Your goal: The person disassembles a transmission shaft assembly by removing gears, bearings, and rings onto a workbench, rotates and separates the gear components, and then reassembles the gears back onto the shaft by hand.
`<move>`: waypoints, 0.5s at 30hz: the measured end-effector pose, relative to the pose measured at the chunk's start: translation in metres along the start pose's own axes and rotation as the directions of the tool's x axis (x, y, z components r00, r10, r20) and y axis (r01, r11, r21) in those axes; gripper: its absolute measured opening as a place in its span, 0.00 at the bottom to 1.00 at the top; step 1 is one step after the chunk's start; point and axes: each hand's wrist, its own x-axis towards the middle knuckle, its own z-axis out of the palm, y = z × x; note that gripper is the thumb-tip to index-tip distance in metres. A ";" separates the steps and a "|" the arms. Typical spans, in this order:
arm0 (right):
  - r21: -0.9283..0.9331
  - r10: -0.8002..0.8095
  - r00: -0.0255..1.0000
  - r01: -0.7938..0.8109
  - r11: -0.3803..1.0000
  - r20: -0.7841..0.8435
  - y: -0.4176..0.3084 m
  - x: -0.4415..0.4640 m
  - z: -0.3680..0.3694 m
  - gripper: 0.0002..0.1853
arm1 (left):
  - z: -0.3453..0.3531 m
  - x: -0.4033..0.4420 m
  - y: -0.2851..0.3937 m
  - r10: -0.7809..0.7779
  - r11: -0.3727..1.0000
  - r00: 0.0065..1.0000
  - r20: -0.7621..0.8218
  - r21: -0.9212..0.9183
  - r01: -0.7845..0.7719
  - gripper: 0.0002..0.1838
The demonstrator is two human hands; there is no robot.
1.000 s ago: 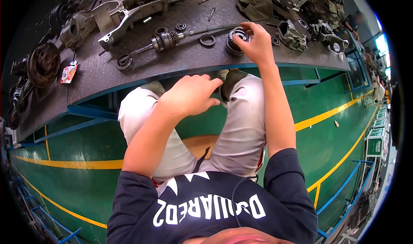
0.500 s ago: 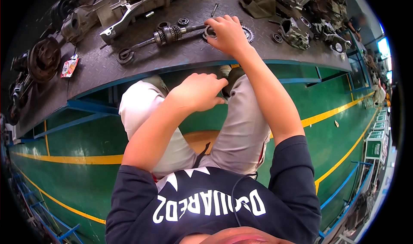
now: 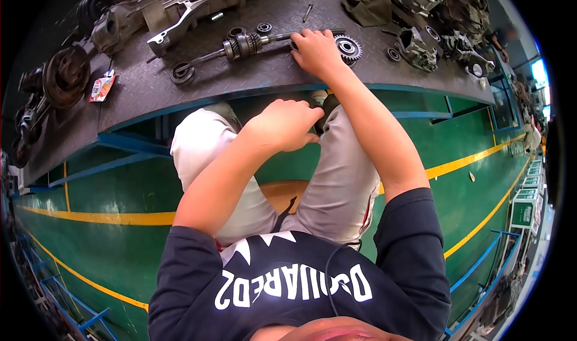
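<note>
Over the near part of the bench, my right hand (image 3: 317, 53) has its fingers curled over a steel gear shaft (image 3: 276, 38). Toothed gears (image 3: 243, 45) sit along the shaft's middle. Just right of that hand lies a round gear wheel (image 3: 348, 49), partly covered by the hand. My left hand (image 3: 285, 125) hovers between my knees below the bench edge, fingers loosely bent and thumb apart, with nothing visible in it. At the shaft's left end rests a bearing ring (image 3: 183, 73). A small bearing (image 3: 264, 27) lies behind the shaft.
The steel bench (image 3: 138, 100) carries a cast housing (image 3: 174, 16) at back left and a rusty drum (image 3: 66, 76) at far left. Gearbox casings (image 3: 419, 47) and a dark cloth (image 3: 365, 5) lie to the right. Loose bolts (image 3: 307, 13) are at the back. A red-white packet (image 3: 102, 87) sits left.
The view has shifted slightly, so the bench parts sit a little further right. My right hand has come down and closed more over the shaft, uncovering more of the gear wheel. My left hand stays nearly still.
</note>
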 end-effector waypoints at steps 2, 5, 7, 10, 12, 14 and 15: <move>-0.002 -0.017 1.000 0.017 1.000 0.020 0.000 0.001 0.003 0.13 | 0.002 0.000 -0.002 0.005 1.000 1.000 -0.009 -0.007 -0.005 0.30; -0.089 -0.022 0.999 0.026 0.996 0.042 -0.005 0.000 0.003 0.10 | 0.000 -0.001 0.000 -0.005 1.000 1.000 -0.001 -0.028 0.005 0.29; -0.112 -0.038 0.998 0.043 0.993 0.045 -0.005 -0.001 -0.001 0.10 | 0.000 0.000 -0.001 -0.006 1.000 1.000 0.012 -0.025 0.006 0.28; -0.066 -0.057 0.998 0.056 0.996 -0.018 -0.005 -0.004 -0.002 0.07 | 0.001 0.001 0.000 -0.012 1.000 1.000 0.019 -0.024 0.012 0.27; -0.073 -0.092 0.996 0.091 0.993 -0.008 -0.001 -0.005 -0.001 0.06 | 0.001 0.001 0.000 -0.009 1.000 1.000 0.019 -0.012 0.010 0.27; -0.080 -0.088 0.996 0.091 0.993 0.035 0.000 -0.004 -0.006 0.07 | 0.002 0.000 0.000 -0.010 1.000 1.000 0.018 -0.011 0.011 0.28; -0.038 -0.083 0.996 0.083 0.996 -0.013 0.000 -0.004 -0.008 0.07 | 0.002 0.001 -0.001 -0.010 1.000 1.000 0.025 -0.016 0.011 0.28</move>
